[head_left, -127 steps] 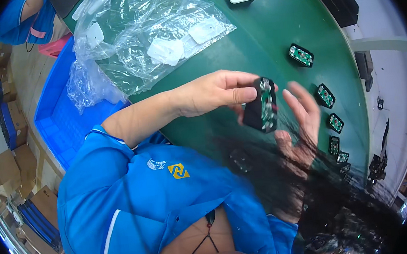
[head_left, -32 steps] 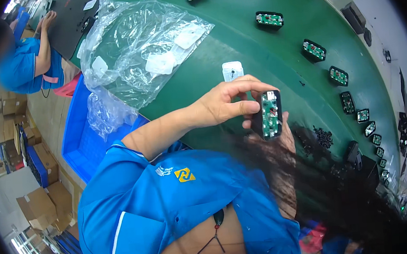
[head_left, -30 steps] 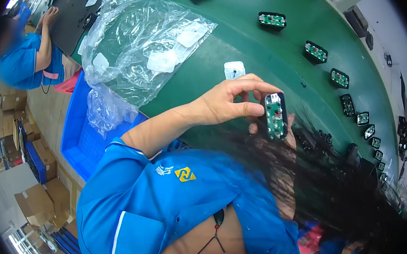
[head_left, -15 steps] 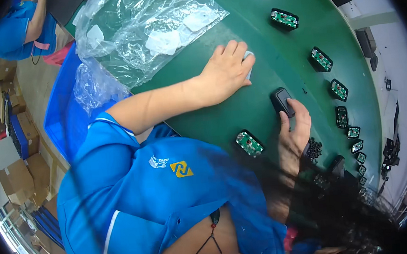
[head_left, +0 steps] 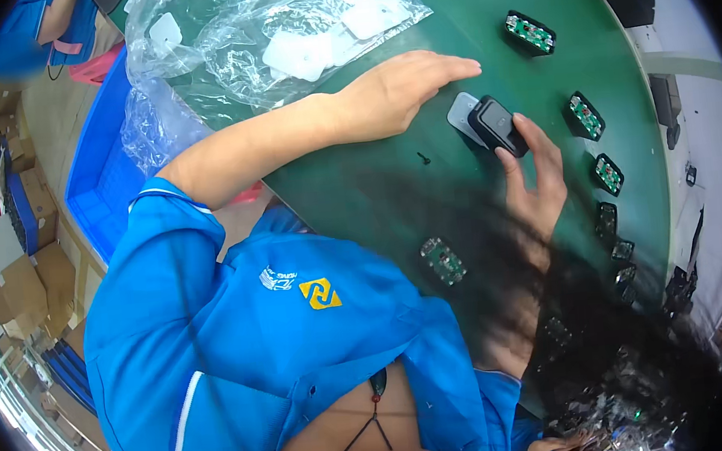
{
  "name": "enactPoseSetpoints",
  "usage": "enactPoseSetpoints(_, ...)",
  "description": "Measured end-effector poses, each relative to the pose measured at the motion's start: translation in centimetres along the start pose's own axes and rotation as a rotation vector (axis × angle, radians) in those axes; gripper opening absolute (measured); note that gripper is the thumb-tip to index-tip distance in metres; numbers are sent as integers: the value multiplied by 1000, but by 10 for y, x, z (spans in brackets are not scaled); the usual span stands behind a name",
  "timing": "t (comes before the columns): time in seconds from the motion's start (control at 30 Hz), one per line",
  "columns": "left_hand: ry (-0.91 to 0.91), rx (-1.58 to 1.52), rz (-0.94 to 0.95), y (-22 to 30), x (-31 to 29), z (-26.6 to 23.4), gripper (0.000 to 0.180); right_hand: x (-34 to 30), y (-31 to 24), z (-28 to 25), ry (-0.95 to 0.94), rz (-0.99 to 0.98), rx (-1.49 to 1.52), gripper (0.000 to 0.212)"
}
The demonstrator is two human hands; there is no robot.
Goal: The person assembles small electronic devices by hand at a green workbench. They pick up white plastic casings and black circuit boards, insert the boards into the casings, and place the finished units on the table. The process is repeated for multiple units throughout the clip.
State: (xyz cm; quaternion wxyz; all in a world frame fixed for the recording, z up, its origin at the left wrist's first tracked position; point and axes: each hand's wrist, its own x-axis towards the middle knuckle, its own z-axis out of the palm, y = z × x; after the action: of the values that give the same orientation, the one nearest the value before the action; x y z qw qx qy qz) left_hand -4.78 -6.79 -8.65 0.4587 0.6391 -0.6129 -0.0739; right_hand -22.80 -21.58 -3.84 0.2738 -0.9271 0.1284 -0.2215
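My right hand (head_left: 537,171) pinches a black rounded plastic case (head_left: 497,126) between thumb and fingers, tilted over the table. Partly under the case lies a pale, rounded flat plate (head_left: 461,117); whether the two touch I cannot tell. To the left of the plate is my left hand (head_left: 401,91), its fingers stretched out and nothing in its grip. A small dark screw-like piece (head_left: 425,159) rests on the green table (head_left: 358,187) below that hand. Nearer to me, a green circuit board (head_left: 442,261) sits in shadow.
Black shells with circuit boards (head_left: 530,32) form a curved row along the right. A clear plastic bag (head_left: 218,66) with pale plates covers the far left of the table. Beside the table stands a blue bin (head_left: 96,193). Another person's arm (head_left: 58,18) shows at upper left.
My left hand has let go of the pale plate and straightened its fingers. My right hand has brought the black case farther from me, over the plate. The small dark piece has come into sight.
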Motion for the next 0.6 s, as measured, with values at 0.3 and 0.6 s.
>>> enactPoseSetpoints(0.3, -117, -45, -19, 7, -11, 2, 51, 19, 10, 8, -152, -88, 27, 36)
enactPoseSetpoints(0.6, -209, 54, -3, 7, -13, 0, 55, 17, 9, 10, -184, -190, -141, 37)
